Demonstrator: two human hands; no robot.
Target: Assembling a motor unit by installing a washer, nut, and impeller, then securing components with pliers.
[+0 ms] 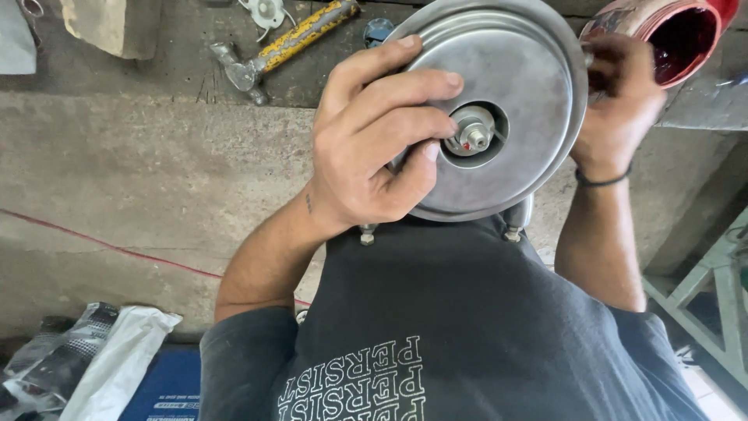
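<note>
Head view shows the left hand (366,148) spread on a grey metal pulley wheel (510,93) held against the lap, fingers at its centre nut (473,134). Right hand (615,101) grips the rim. Seemingly fitting the nut; turning it needs a steady wheel.

2 crumpled plastic bags (93,351), black-grey and white, lie bottom left beside a flat blue box (167,386).
</note>
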